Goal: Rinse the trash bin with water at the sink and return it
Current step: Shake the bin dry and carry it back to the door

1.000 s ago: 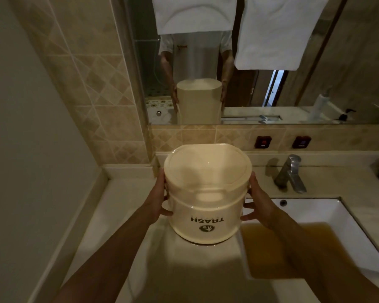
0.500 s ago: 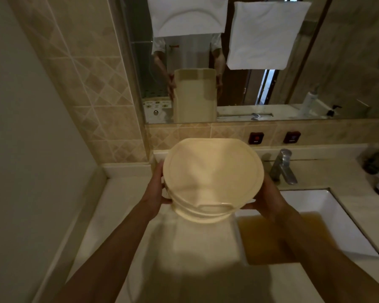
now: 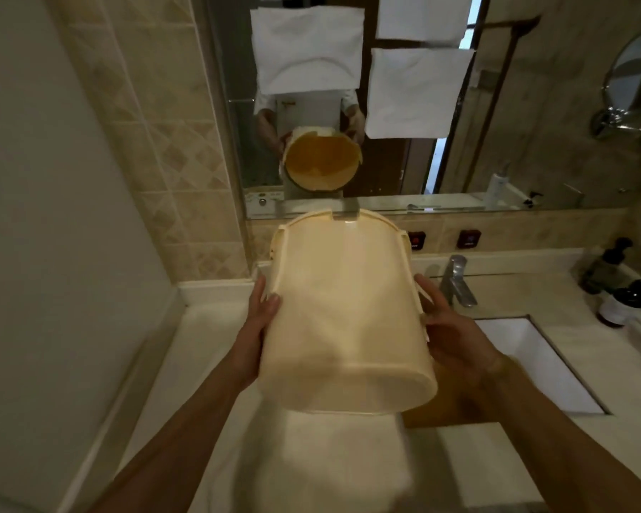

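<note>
The cream plastic trash bin (image 3: 343,312) is held in the air above the counter, left of the sink (image 3: 548,368). It is tipped on its side, base towards me and open mouth towards the mirror, whose reflection shows an orange-lit inside. My left hand (image 3: 258,327) grips its left wall with the thumb on the near side. My right hand (image 3: 448,331) grips its right wall next to a raised rib. Brownish water stands in the near left part of the sink, partly hidden by my right arm.
A chrome faucet (image 3: 456,279) stands behind the sink. Two dark pump bottles (image 3: 622,298) sit at the counter's right end. A tiled wall (image 3: 163,142) and plain wall close the left side. The pale counter (image 3: 208,349) runs below the bin. White towels show in the mirror (image 3: 415,90).
The bin stood upside down on the counter between my hands. Both hands have lifted it and tipped it, so its base now faces me and its mouth faces the mirror.
</note>
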A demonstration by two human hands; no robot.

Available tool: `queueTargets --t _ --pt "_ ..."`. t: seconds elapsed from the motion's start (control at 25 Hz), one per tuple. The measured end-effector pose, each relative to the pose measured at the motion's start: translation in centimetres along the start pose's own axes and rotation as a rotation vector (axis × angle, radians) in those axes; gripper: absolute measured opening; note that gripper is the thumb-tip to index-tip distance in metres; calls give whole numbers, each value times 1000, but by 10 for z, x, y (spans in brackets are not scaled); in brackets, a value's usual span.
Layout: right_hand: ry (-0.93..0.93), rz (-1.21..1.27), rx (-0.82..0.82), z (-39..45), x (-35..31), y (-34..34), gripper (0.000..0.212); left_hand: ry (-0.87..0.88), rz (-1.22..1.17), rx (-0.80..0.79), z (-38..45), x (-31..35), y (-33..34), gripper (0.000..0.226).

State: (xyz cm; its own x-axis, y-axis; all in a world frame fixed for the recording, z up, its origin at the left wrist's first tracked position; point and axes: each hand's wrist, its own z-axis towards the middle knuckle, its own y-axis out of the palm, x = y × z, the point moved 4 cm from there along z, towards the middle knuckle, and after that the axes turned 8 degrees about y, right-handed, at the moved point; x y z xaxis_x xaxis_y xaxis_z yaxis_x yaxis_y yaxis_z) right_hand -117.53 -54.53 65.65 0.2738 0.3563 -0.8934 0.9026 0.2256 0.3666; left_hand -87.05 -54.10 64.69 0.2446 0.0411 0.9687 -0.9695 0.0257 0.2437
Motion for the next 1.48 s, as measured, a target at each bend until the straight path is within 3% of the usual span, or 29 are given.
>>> queueTargets --t 0.08,0.16,0.28,0.4,0.52,0.72,0.88,1.04,1.48 --pt "9 -41 66 -20 -4 5 77 74 70 -26 -25 10 15 95" --pt "20 -123 91 -47 -5 9 93 160 167 -81 -55 19 33 102" --pt "-17 -175 211 -87 -5 10 82 177 282 -131 -95 23 52 130" --pt "-72 -138 290 -128 -5 17 73 182 355 -149 -137 24 71 136" --pt "-86 -107 311 -168 -9 31 62 220 426 -96 -182 23 85 137" --pt "42 13 264 -206 -5 47 95 266 638 -52 -240 30 91 146" --pt "51 21 260 -229 -2 59 86 272 745 -40 -267 35 87 147" --pt "34 30 307 -242 4 72 57 273 724 -59 -280 37 77 150" --pt "-24 -6 434 -258 43 141 54 273 521 -140 -316 47 10 143"
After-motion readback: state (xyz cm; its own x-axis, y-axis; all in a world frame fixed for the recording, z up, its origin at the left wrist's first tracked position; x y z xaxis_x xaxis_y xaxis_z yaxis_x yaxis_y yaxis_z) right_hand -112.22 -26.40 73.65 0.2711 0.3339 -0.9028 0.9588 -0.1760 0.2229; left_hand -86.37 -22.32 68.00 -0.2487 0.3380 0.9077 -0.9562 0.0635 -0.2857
